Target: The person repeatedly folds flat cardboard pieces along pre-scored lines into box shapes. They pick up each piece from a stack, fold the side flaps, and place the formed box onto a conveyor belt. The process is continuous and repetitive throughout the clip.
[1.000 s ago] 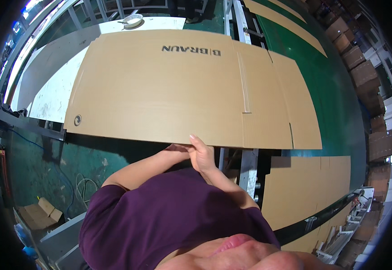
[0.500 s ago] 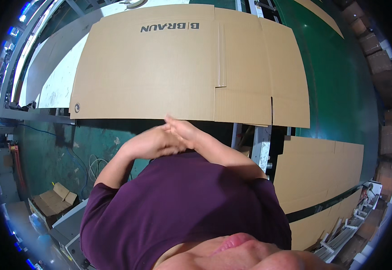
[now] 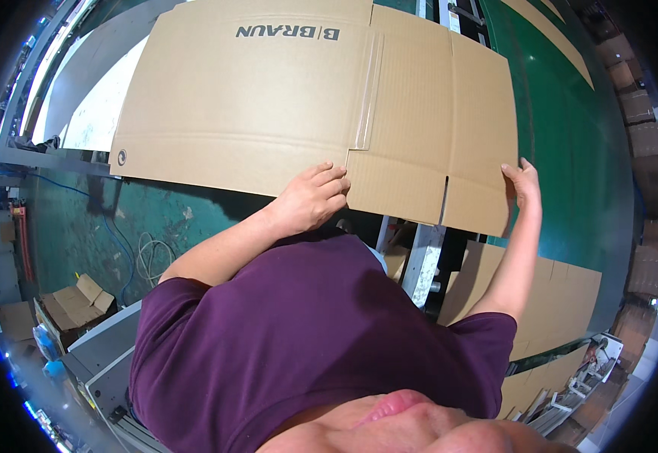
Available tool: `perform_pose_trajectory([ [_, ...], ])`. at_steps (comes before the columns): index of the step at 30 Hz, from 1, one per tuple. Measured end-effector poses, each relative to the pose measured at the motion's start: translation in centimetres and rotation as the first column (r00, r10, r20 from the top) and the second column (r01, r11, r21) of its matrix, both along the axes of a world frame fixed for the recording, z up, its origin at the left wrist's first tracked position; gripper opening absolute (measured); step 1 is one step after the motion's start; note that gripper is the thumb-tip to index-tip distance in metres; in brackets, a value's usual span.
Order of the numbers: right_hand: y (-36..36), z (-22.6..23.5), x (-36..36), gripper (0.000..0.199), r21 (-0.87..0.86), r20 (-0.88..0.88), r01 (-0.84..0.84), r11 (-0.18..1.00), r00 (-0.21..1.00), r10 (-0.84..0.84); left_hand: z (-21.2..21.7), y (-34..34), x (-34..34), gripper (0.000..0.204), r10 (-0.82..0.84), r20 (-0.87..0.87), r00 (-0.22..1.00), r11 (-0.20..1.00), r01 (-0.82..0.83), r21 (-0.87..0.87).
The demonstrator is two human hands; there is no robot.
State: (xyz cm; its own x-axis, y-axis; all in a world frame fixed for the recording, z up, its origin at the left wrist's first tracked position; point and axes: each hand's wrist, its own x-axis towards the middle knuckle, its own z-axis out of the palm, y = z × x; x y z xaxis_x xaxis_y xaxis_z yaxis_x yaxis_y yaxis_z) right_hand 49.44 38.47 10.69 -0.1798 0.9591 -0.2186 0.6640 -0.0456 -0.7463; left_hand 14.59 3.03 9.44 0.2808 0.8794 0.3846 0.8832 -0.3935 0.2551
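A large flat brown cardboard sheet (image 3: 284, 98) with fold lines and dark print lies spread in front of me. My left hand (image 3: 312, 199) rests on its near edge, fingers curled over the top, close to a step in the edge. At the sheet's near right corner my right hand (image 3: 523, 183) grips the side edge with the arm stretched out. Below both arms is my purple shirt (image 3: 306, 340).
More flat cardboard sheets (image 3: 563, 294) lie lower right, over a metal rail (image 3: 423, 260). Brown stacks (image 3: 639, 106) line the far right. On the green floor (image 3: 80, 219) are cables (image 3: 148, 257) and a small open carton (image 3: 76, 302), beside a grey machine (image 3: 102, 362).
My hands were together at the sheet's near edge; now they are apart, the right hand out at the right corner. The sheet sits nearer and larger in view.
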Motion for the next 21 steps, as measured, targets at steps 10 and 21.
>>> perform_pose_trajectory([
  [10,-13.4,8.9,-20.5,0.053,0.353,-0.001,-0.709,0.610,0.652,0.758,-1.9,-0.4,-0.9,0.014,0.044,0.178,0.983,0.993,-0.062,0.097],
  [21,-16.9,-1.1,-25.2,0.032,0.548,0.254,-0.671,0.499,0.702,0.665,-2.3,-1.7,-1.1,0.034,0.183,0.536,0.824,0.982,-0.132,-0.133],
])
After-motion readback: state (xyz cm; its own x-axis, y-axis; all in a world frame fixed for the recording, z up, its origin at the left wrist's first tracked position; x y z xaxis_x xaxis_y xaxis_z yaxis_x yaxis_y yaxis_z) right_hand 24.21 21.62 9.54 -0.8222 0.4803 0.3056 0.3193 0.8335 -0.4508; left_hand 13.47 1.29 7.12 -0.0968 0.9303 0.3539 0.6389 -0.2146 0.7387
